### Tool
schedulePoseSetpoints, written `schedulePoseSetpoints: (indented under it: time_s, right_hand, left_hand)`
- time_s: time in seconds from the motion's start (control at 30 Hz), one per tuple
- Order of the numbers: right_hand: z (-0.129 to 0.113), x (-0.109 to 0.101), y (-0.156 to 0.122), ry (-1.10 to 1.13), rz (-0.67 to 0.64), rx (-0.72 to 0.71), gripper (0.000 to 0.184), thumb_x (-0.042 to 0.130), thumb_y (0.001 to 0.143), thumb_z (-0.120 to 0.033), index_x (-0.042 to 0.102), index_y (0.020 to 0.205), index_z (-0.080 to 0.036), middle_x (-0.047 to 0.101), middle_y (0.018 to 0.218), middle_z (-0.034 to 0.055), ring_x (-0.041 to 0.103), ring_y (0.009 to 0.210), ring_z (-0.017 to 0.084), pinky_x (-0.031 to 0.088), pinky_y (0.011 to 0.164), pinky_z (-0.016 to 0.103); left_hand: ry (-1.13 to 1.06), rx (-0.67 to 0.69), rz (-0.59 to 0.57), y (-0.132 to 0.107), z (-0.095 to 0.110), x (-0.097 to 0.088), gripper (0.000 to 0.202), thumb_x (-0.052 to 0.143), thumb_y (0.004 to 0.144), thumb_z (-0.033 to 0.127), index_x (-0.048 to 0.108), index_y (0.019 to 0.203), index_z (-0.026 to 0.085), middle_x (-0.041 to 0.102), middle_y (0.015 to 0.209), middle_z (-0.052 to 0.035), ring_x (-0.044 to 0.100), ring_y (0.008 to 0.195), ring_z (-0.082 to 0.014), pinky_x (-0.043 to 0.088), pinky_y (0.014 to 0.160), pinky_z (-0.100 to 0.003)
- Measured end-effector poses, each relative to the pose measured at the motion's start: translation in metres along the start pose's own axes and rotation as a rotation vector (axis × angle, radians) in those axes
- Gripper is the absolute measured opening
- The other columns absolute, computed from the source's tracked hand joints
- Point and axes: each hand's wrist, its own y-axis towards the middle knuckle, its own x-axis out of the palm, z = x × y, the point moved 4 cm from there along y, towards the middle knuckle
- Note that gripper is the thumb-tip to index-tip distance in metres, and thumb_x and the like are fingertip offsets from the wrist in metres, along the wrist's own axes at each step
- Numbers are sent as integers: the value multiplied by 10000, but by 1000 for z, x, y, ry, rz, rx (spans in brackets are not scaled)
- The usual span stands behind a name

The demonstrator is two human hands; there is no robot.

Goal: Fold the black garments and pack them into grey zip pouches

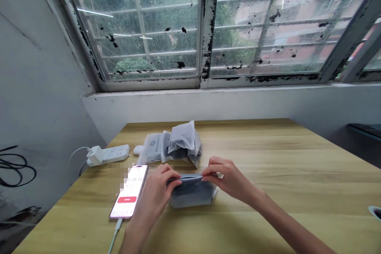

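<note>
A frosted plastic bag (193, 196) with something dark and boxy inside stands on the wooden table in front of me. My left hand (163, 182) pinches the left end of its top edge between thumb and fingers. At the right end of that same edge, my right hand (222, 174) pinches the plastic too. The top edge runs taut between both hands, and a narrow dark slit shows along it. What exactly the bag contains cannot be made out through the cloudy plastic.
Behind the bag lie several more frosted bags (181, 143) with dark contents. A lit phone (129, 192) on a charging cable (116, 228) lies left of my left hand. A white power strip (114, 154) with a plugged-in charger sits at the table's left edge, near a white rounded object (137, 150).
</note>
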Motion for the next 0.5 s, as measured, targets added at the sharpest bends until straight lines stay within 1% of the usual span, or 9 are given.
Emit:
schedulePoseSetpoints:
  time_s: [0.13,0.33,0.5]
  right_hand:
    - [-1,-1,1,4,9,-8,309,607,997,-365,774,785,-214,646,681,27,598,616,149,480,582,246]
    - [0,0,1,23,-4,-1,292,627,987,-362,773,776,-223,649,670,20,601,617,148,475,582,246]
    - [2,0,1,37,-16,3,384,563,1010,-448,769,780,-220,643,672,25,596,612,149,467,567,249]
  left_hand:
    - [9,16,26,-3,-3,-2,152,680,851,116,775,816,230,701,772,-6,654,702,-182,540,694,-288]
    - [46,86,57,-7,-5,-1,176,642,904,145,785,864,240,714,788,-11,657,705,-170,557,688,-275]
    - [108,195,99,-9,-4,-3,210,598,953,157,785,897,233,710,780,-18,661,693,-166,556,656,-260]
